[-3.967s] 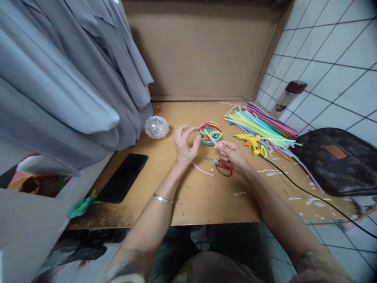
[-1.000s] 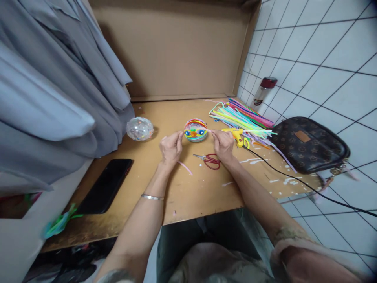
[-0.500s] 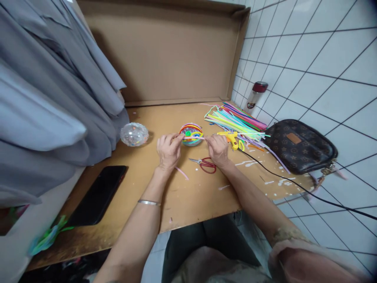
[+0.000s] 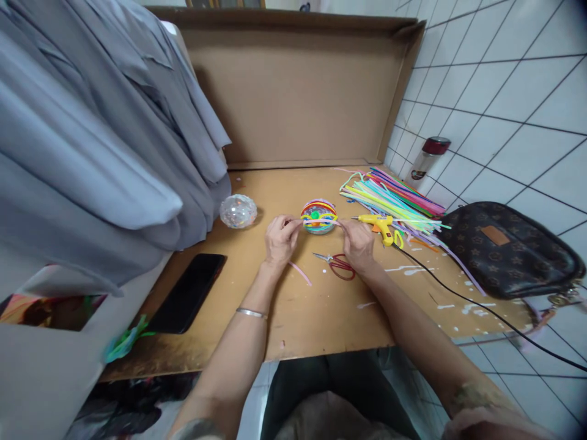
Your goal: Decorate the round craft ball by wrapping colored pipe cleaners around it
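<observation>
My left hand (image 4: 281, 239) and my right hand (image 4: 358, 245) each pinch one end of a pale pink pipe cleaner (image 4: 323, 222), held between them with a slight upward bow. Just behind it sits a round clear object wrapped in colourful pipe cleaners (image 4: 320, 206), with red, yellow and blue bands and a green centre. The pink strip crosses in front of it; whether they touch I cannot tell. Red-handled scissors (image 4: 340, 267) lie beside my right wrist. Another pink length (image 4: 301, 274) shows on the table by my left wrist.
A clear ball (image 4: 238, 211) stands at the left, near a grey cloth (image 4: 183, 122). A black phone (image 4: 188, 293) lies closer. To the right are a yellow glue gun (image 4: 380, 226) with its cord, bundled pipe cleaners (image 4: 394, 195), a bottle (image 4: 428, 157) and a brown bag (image 4: 509, 250).
The camera view has shifted, so everything appears farther right. Both hands keep hold of the pink pipe cleaner, which was straighter before and now bows slightly.
</observation>
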Available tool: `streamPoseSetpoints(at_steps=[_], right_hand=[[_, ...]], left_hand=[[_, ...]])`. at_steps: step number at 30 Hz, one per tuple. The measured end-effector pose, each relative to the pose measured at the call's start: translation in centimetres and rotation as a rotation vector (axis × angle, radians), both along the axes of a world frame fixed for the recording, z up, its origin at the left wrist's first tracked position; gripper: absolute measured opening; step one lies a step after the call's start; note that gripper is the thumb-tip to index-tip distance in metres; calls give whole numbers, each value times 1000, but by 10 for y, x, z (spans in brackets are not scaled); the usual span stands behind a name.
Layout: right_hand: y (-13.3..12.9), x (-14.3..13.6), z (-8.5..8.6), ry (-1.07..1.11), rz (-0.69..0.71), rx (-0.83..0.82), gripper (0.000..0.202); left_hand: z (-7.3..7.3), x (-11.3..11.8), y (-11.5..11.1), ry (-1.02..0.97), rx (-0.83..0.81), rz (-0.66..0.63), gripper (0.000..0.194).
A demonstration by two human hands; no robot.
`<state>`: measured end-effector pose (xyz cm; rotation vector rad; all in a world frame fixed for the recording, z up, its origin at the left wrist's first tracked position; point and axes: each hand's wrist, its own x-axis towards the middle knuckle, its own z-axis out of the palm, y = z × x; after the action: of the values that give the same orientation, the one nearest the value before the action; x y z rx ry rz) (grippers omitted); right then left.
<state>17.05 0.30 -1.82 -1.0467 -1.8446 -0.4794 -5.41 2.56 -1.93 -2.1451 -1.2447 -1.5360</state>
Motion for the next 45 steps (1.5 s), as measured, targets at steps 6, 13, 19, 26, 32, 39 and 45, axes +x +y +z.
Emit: streamPoseSetpoints(at_steps=[6, 13, 19, 26, 32, 39, 45], right_hand=[[15, -11, 26, 96, -81, 6, 21], [51, -26, 35, 340, 75, -117, 22], [50, -21, 20, 364, 124, -178, 20], [51, -15, 15, 324, 174, -213, 21], [52, -15, 14, 291, 176, -197, 20], [51, -13, 13, 387, 170, -262, 17], [54, -7, 7, 613, 153, -381, 14]], left_hand=[[5, 5, 7, -358, -39, -92, 17], [8, 18, 24, -643, -228, -160, 18], [-1, 21, 31, -713, -267, -157, 19], [-5, 20, 35, -738, -383, -179, 19], [-15, 28, 43, -923, -534, -272, 20], [-15, 31, 38, -952, -589, -339, 22], [-17, 35, 36, -929, -582, -352, 24]])
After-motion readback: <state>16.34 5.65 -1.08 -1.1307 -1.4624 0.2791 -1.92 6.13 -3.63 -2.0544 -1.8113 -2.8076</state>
